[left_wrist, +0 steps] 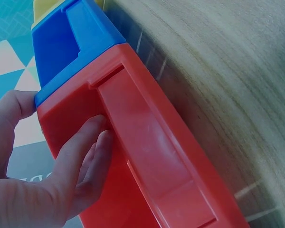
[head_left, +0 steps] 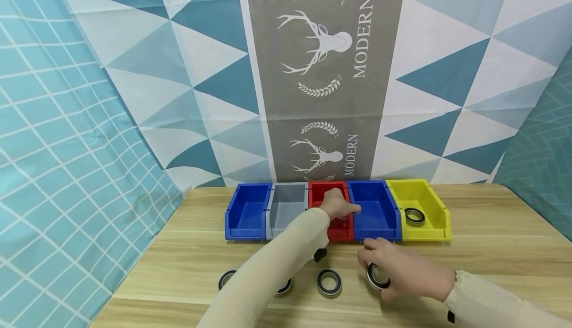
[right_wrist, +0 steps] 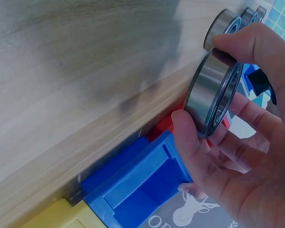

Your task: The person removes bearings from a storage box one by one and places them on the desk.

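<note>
My left hand (head_left: pixel 337 204) reaches over the red bin (left_wrist: pixel 147 142); its fairly straight fingers (left_wrist: pixel 88 147) dip inside, and the thumb spreads toward the neighbouring blue bin (head_left: pixel 373 214), near the shared edge. No object shows between those fingers. Part of the red bin's inside is hidden by the hand. In front of the blue bin, my right hand (head_left: pixel 402 271) pinches a ball bearing (right_wrist: pixel 213 92) between thumb and fingers. The bearing is a steel ring with a dark face, held tilted. Another bearing (head_left: pixel 329 283) lies flat on the table, left of the right hand.
Two more bearings lie left on the wooden table (head_left: pixel 170 273): one bearing (head_left: pixel 225 278) and another bearing (head_left: pixel 284 287), both partly behind the left sleeve. The bin row includes a left blue bin (head_left: pixel 248 214), a grey bin (head_left: pixel 288 211) and a yellow bin (head_left: pixel 429 214) holding a bearing (head_left: pixel 414 217).
</note>
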`<state>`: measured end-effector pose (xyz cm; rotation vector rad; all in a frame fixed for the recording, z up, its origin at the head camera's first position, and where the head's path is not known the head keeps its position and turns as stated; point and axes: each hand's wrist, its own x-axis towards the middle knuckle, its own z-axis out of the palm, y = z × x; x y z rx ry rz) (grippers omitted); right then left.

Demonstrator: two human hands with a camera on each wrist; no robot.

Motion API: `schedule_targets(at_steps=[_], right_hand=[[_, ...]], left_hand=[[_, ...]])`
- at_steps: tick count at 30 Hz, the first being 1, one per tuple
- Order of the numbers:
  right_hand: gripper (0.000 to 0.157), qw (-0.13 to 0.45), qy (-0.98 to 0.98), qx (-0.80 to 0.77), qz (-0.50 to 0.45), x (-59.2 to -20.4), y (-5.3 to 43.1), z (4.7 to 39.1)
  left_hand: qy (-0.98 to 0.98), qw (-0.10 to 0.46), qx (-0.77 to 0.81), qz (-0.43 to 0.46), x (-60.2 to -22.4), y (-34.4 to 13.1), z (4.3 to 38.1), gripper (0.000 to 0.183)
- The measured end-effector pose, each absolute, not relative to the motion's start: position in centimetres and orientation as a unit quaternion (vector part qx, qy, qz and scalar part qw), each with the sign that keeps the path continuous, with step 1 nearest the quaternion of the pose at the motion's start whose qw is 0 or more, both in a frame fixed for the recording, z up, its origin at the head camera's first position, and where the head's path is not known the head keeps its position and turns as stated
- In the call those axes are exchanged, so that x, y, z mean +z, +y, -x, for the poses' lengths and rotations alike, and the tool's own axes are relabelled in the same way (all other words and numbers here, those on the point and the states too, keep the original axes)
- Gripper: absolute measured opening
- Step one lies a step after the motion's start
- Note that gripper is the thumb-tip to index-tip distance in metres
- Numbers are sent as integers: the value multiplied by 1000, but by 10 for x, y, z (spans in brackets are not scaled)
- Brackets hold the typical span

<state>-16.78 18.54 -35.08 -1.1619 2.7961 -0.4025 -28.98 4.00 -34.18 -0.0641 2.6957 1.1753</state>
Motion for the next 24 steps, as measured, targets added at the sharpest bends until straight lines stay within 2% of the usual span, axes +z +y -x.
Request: schedule_targets(at_steps=[16,24], right_hand=[[45,61,910,-129,389,-355,184,170],[46,51,909,-126,395,-362,187,171]], left_hand=[[914,100,392,23,-338,41,287,31],[915,98,389,32,-339,41,287,33]])
